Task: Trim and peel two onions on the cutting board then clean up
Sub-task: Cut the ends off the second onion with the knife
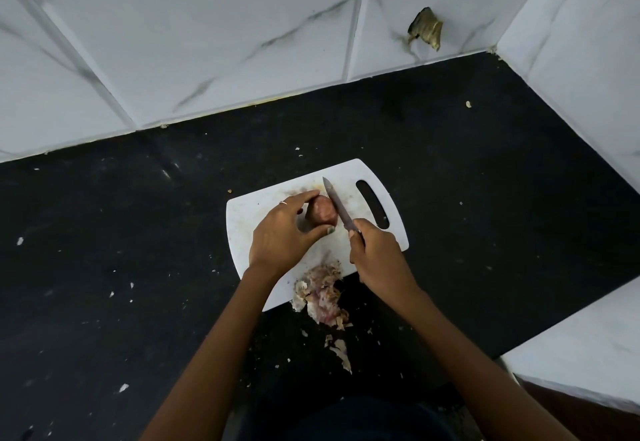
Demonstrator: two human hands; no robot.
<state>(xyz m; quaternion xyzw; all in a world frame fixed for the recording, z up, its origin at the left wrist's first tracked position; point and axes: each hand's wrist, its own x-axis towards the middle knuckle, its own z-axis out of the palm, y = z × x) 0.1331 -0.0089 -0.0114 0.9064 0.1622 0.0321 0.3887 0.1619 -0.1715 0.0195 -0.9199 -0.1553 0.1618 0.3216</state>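
A white cutting board with a handle slot lies on the black counter. On it sits a reddish-brown onion. My left hand grips the onion between fingers and thumb from the left. My right hand grips the handle of a knife, whose blade lies against the onion's right side with the tip pointing away from me. A pile of onion peels lies at the board's near edge and spills onto the counter. Only one onion is visible.
The black counter carries scattered peel flakes, with more scraps nearer me. White marble-look tiled walls close off the back and right. A broken patch marks the back wall. A white ledge juts in at lower right.
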